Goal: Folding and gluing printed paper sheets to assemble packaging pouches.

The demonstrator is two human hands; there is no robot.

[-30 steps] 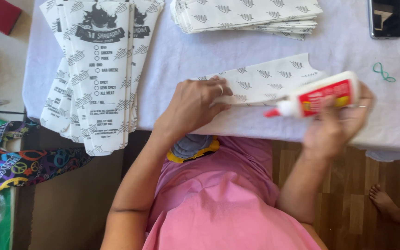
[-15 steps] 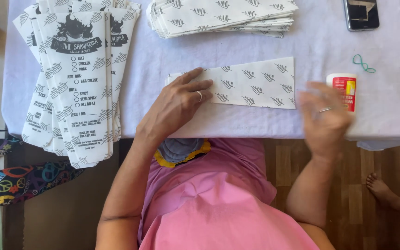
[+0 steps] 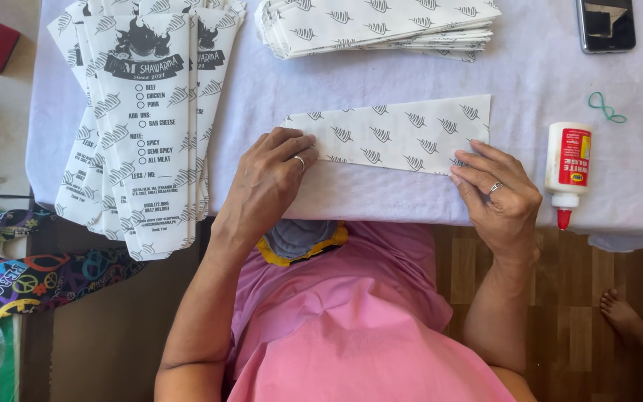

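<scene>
Head view. Folded white paper sleeve with grey leaf print (image 3: 396,135): lies flat on the pale lilac tablecloth (image 3: 530,82), near its front edge. Left hand (image 3: 266,182): fingers loosely curled, fingertips pressing the sleeve's left end. Right hand (image 3: 498,195): fingers together, tips pressing the sleeve's lower right corner; ring on one finger. White glue bottle with red nozzle (image 3: 566,171): lying just beside the right hand. Green rubber band (image 3: 604,107): beyond the bottle. Fanned stack of printed paper bags (image 3: 143,126): left, overhanging the table edge. Second stack of folded leaf-print sleeves (image 3: 381,26): far edge. Dark phone (image 3: 605,24): top right.
</scene>
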